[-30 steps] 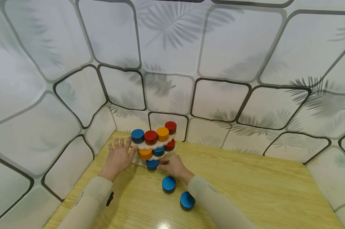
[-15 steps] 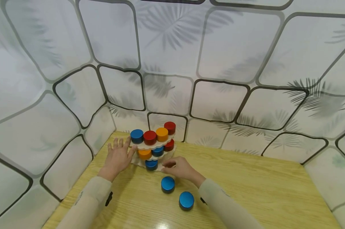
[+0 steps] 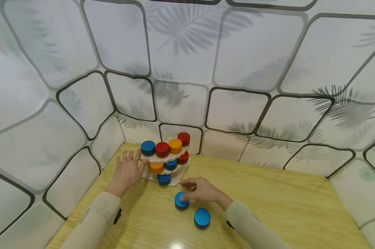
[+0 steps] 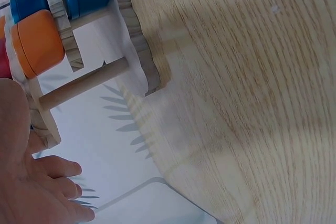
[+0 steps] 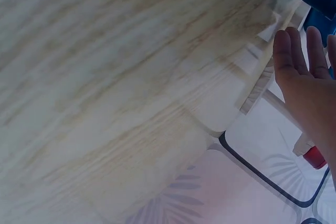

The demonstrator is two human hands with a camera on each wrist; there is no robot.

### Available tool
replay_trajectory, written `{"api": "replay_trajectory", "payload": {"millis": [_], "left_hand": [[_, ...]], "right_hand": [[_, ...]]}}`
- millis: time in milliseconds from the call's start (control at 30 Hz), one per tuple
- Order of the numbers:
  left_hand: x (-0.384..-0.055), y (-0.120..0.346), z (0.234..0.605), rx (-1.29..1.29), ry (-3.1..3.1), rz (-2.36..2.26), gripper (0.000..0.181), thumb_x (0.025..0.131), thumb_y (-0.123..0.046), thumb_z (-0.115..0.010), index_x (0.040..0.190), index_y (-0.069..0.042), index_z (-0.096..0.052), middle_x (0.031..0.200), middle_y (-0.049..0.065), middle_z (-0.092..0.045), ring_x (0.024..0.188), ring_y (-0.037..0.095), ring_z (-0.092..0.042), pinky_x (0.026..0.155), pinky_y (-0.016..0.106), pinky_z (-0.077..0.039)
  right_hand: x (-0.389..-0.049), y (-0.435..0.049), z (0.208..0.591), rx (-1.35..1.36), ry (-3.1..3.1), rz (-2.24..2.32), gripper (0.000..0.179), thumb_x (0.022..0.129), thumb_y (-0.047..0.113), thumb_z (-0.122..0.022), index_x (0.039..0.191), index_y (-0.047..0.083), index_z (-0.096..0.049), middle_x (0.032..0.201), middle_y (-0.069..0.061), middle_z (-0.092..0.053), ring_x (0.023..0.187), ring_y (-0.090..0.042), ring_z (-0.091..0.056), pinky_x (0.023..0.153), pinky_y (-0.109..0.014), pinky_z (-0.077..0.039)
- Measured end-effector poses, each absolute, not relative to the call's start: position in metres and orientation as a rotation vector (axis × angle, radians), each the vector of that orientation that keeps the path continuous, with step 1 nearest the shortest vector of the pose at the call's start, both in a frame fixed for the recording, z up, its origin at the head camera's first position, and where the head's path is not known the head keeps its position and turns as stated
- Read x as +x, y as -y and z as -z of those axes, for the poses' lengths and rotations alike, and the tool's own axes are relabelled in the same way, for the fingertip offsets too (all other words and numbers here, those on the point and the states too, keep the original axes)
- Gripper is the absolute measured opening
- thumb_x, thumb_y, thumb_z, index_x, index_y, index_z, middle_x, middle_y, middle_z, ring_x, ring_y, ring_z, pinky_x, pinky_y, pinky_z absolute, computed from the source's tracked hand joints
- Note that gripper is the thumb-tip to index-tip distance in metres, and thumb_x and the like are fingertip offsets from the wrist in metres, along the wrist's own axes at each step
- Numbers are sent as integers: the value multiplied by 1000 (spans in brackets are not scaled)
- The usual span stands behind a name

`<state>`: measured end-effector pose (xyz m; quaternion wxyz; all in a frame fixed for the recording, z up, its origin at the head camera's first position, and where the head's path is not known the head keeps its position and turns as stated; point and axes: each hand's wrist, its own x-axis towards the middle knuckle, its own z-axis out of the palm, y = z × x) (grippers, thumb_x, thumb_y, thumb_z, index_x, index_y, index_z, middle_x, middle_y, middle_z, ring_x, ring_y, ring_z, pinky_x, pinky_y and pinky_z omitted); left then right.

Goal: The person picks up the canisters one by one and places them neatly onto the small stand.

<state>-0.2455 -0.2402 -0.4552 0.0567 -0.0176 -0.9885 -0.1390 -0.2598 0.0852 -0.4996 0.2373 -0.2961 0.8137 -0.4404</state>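
A tiered wooden stand (image 3: pixel 175 178) with scalloped shelves stands by the back left corner. Its top shelf bears blue, red and orange cylinders, with the orange cylinder (image 3: pixel 175 146) between two red ones. Below are an orange, a blue and a red cylinder, and a blue cylinder (image 3: pixel 164 179) sits on the base. My left hand (image 3: pixel 126 173) rests against the left end of the top shelf, fingers spread. My right hand (image 3: pixel 203 190) hovers over a loose blue cylinder (image 3: pixel 181 203), its thumb over the top and fingers apart from it. A wooden dowel (image 4: pixel 86 83) joins the shelves.
Another loose blue cylinder (image 3: pixel 202 218) lies nearer the front on the wood-grain table (image 3: pixel 268 200). Patterned white wall panels (image 3: pixel 237 110) close off the back and the left side.
My right hand has drawn back from the blue cylinder on the stand's base, rightward and toward me, to the nearer loose cylinder. The left hand keeps its place at the stand.
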Motion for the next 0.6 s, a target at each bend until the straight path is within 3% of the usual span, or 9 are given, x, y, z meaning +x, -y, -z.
{"api": "replay_trajectory", "payload": {"millis": [600], "left_hand": [[-246, 241, 460, -73, 2974, 424, 68, 115, -47, -35, 165, -1, -31, 162, 40, -33, 154, 62, -22, 121, 80, -16]], "right_hand": [[-252, -90, 507, -807, -2245, 1105, 63, 89, 31, -87, 145, 11, -65, 141, 1, -69, 132, -21, -62, 114, -43, -50]]}}
